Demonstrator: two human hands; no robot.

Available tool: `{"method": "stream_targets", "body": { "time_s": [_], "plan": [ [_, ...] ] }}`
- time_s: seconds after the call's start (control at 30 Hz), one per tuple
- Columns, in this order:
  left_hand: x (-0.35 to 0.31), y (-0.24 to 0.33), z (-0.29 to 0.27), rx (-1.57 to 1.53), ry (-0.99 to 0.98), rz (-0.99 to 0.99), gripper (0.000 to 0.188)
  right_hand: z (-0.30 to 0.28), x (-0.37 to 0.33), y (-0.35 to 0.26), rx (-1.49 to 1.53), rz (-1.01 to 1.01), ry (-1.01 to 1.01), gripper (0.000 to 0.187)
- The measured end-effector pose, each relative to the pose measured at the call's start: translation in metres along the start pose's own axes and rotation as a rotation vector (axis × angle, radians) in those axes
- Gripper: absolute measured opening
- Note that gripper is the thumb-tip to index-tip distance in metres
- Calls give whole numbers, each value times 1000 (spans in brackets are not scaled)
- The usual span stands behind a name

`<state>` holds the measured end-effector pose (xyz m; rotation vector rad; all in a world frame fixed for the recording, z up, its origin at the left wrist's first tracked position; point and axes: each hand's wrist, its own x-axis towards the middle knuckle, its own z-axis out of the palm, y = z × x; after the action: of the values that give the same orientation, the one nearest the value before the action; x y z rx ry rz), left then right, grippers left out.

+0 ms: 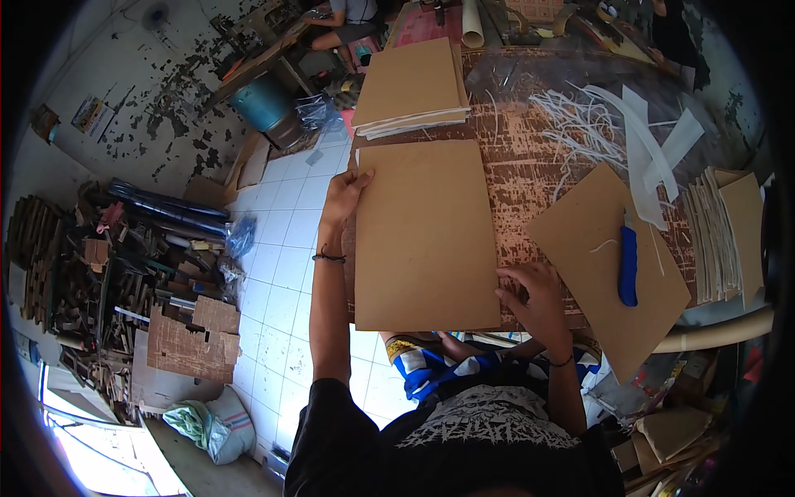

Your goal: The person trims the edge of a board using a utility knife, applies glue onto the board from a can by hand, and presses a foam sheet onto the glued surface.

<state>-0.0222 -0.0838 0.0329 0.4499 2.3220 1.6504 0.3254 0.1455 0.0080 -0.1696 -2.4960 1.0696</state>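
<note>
The worn tabletop (517,190), reddish-brown and scuffed pale, carries everything here. On it, along its left side and reaching its near edge, lies a brown sheet (426,236), between the two hands. A second brown panel (575,236) lies to the right, turned cornerwise. Beyond the first sheet sits a stack of brown boards (407,83) (its layered edges look whitish). White strips (580,124) tangle farther right. The left grip (341,197) pinches the sheet's left edge near the far corner, thumb on top. The right grip (537,291), fingers bent, meets the right edge nearer the body; whether it pinches, I cannot tell. Smallest, a blue-handled knife (628,265) rests on the cornerwise panel.
</note>
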Motion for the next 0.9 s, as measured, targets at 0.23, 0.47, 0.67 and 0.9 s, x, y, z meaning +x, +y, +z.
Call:
{"method": "stream_targets", "body": {
  "time_s": [0.23,0.47,0.67,0.9],
  "plan": [
    [-25,27,6,-251,134,164,29,2,-3,-1,-22,19,13,32],
    [-57,61,16,-483,157,236,29,5,-4,9,173,46,60,40],
    [-74,78,19,-526,137,300,27,6,-10,13,427,136,38,35],
    [-95,85,12,-699,112,350,21,7,-12,2,723,143,198,36]
  ]
}}
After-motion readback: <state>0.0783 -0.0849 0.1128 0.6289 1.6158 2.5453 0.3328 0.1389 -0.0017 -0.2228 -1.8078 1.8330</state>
